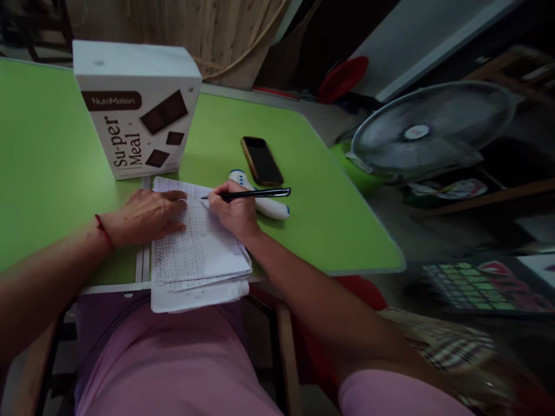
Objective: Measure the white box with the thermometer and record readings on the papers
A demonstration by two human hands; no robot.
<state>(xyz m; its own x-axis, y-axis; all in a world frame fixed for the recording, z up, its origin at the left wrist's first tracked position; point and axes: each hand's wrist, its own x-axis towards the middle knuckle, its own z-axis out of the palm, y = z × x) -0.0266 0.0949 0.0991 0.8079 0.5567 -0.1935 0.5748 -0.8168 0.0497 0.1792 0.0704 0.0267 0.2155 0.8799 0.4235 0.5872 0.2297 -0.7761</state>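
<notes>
My right hand (236,211) grips a black pen (260,193), its tip on or just above the upper part of the top sheet. Beneath it lies a stack of papers (208,248), covered with handwriting in columns on the left side. My left hand (150,215) rests flat with fingers stretched on the left part of the sheets. Behind my right hand, partly hidden by it and the pen, lies a white-and-blue handheld device (273,208), perhaps a thermometer. A phone with a dark screen (262,160) lies beyond that.
A white Su-per Meal box (139,115) stands upright behind the papers on the green table (347,231). The stack overhangs the table's front edge. To the right are a fan (416,133), a red round object (342,80) and a checked cloth (451,346).
</notes>
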